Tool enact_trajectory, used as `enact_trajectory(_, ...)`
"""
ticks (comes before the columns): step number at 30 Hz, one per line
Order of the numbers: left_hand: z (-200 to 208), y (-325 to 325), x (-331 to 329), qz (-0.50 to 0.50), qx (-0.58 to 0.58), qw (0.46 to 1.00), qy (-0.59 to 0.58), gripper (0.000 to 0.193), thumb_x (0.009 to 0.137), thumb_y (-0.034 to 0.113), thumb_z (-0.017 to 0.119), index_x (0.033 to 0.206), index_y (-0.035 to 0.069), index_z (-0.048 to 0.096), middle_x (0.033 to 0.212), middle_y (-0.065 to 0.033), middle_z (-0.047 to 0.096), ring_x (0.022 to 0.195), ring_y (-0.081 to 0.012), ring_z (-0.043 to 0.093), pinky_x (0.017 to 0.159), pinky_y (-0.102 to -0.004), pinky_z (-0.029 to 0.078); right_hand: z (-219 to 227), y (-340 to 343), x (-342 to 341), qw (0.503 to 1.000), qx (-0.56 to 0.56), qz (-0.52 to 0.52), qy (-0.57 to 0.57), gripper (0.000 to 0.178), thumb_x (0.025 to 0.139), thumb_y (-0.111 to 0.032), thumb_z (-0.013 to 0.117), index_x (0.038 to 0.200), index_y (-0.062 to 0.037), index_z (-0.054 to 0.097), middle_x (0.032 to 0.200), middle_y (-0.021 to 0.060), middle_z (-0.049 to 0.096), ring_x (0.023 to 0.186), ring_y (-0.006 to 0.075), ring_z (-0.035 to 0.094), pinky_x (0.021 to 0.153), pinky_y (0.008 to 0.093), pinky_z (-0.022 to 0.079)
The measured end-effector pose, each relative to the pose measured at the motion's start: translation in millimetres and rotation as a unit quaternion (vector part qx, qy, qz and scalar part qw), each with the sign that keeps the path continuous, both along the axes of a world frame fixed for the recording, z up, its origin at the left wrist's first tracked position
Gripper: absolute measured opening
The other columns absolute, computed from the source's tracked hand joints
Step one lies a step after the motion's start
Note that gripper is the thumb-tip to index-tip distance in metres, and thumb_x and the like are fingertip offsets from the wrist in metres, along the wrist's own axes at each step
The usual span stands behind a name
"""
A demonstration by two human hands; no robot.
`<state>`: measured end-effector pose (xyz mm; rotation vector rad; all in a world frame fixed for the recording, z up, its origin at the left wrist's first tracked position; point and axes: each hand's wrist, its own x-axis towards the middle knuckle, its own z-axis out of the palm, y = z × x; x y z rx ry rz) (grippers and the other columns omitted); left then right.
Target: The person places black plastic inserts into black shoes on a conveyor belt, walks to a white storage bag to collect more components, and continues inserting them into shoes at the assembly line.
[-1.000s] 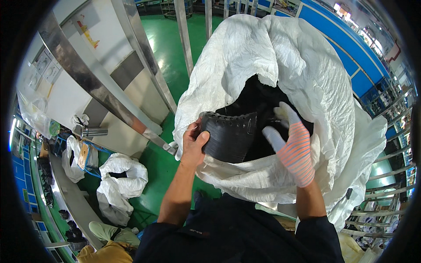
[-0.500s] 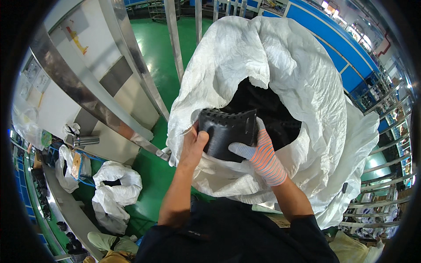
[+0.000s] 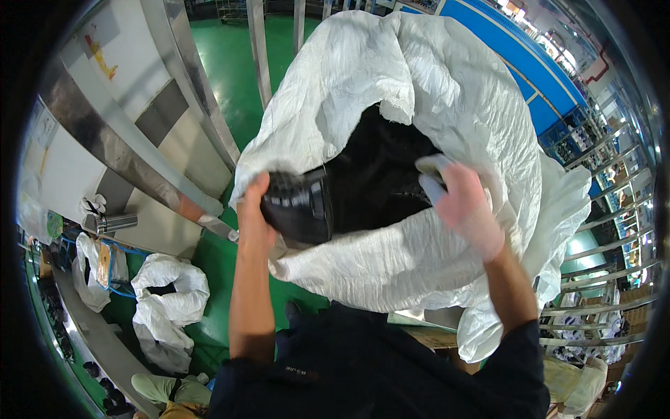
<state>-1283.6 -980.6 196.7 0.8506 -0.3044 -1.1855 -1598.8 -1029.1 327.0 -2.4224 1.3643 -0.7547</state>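
My left hand (image 3: 255, 209), bare, grips the left end of a curved, shiny black perforated piece (image 3: 300, 208), with holes along its upper part. The thumb lies on its near face and the other fingers are partly hidden. My right hand (image 3: 457, 195), in a striped knit glove, is apart from the piece and blurred. Its fingers point left, spread a little, and nothing shows in them. Both hands are over the mouth of a big white woven sack (image 3: 335, 269). Dark contents (image 3: 377, 167) show inside, too black to tell apart.
Metal rails (image 3: 125, 140) curve past on the left, and more rails (image 3: 600, 307) are on the right. Smaller white sacks (image 3: 167, 293) lie on the green floor (image 3: 216, 293) at lower left, near a metal cylinder (image 3: 117, 223). Blue panels (image 3: 516, 70) stand behind the big sack.
My right hand has let go of the black piece and moved right. My left hand has carried the piece to the left. The whole view has shifted slightly.
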Motion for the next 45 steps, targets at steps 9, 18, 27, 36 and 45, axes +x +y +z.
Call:
enact_trajectory(9, 40, -14, 37, 0.069, -0.145, 0.984, 0.076, 0.061, 0.098, 0.05, 0.05, 0.123, -0.004, 0.063, 0.121, -0.0229, 0.07, 0.123, -0.045, 0.062, 0.109, -0.0535, 0.048, 47, -148, 86, 0.969, 0.198, 0.064, 0.134, 0.041, 0.097, -0.035, 0.058, 0.122, -0.004, 0.069, 0.089, 0.0096, 0.072, 0.077, 0.0201, 0.066, 0.075, 0.039, 0.054)
enact_trajectory(18, 79, -13, 24, -0.042, -0.336, 0.936, 0.092, 0.075, 0.1, 0.065, 0.043, 0.136, 0.002, 0.06, 0.158, -0.0364, 0.035, 0.146, -0.0588, 0.032, 0.12, -0.0617, 0.033, 118, -256, 127, 0.835, -0.347, 0.073, 0.421, 0.04, 0.092, -0.026, 0.058, 0.124, -0.0048, 0.07, 0.114, 0.0157, 0.07, 0.107, 0.0293, 0.063, 0.097, 0.0402, 0.048)
enact_trajectory(27, 109, -18, 43, -0.027, -0.364, 0.925, -0.101, 0.065, 0.102, 0.044, 0.058, 0.139, -0.009, 0.053, 0.161, -0.0382, 0.025, 0.152, -0.0484, 0.027, 0.114, -0.0495, 0.049, 83, -354, 43, 0.869, -0.394, 0.063, 0.293, 0.042, 0.092, -0.027, 0.058, 0.126, -0.0045, 0.069, 0.129, 0.0204, 0.068, 0.125, 0.0359, 0.059, 0.111, 0.044, 0.044)
enact_trajectory(36, 93, -27, 57, -0.032, -0.37, 0.924, -0.087, 0.065, 0.101, 0.044, 0.06, 0.139, -0.008, 0.053, 0.16, -0.038, 0.027, 0.151, -0.0465, 0.029, 0.113, -0.0504, 0.05, 69, -170, 18, 0.906, -0.081, 0.111, 0.4, 0.034, 0.096, -0.041, 0.065, 0.116, -0.0144, 0.073, 0.097, 0.0155, 0.075, 0.096, 0.0359, 0.071, 0.084, 0.0478, 0.057)
enact_trajectory(45, 94, -18, 56, -0.003, -0.371, 0.926, -0.067, 0.066, 0.1, 0.046, 0.06, 0.138, -0.008, 0.054, 0.158, -0.0375, 0.029, 0.148, -0.0462, 0.031, 0.111, -0.0507, 0.051, 15, -327, 12, 0.442, -0.449, 0.064, 0.774, 0.063, 0.107, -0.046, 0.047, 0.162, -0.0201, 0.031, 0.164, 0.0049, 0.04, 0.151, 0.0236, 0.036, 0.126, 0.036, 0.026)
